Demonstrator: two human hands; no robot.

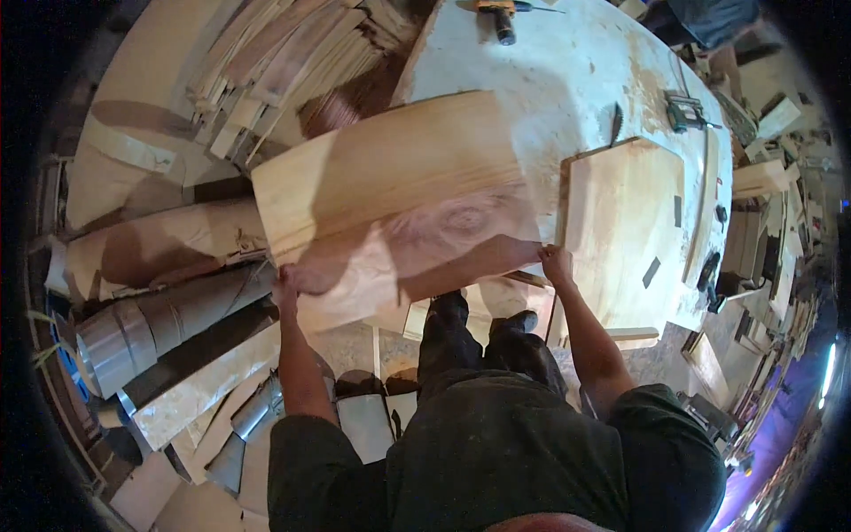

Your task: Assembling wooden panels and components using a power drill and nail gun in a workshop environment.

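A wide wooden panel [399,199] with visible grain stretches in front of me, its far part over the pale worktable [550,75]. At the panel's near left corner my left hand [286,279] is closed on the edge. My right hand [556,264] grips the near right corner, its fingers wrapped round the edge. Shadows fall across the panel's surface. To the right of it, on the table, lies another wooden panel [625,239] with angled far corners and dark patches; my right hand is close to its left side.
An orange and black drill [501,19] lies at the table's far edge. A saw blade [615,124] and a green power tool [687,113] are at the right. Stacked boards [284,62] fill the far left; a metal duct pipe [133,341] lies at left. Someone's dark clothing [714,19] shows far right.
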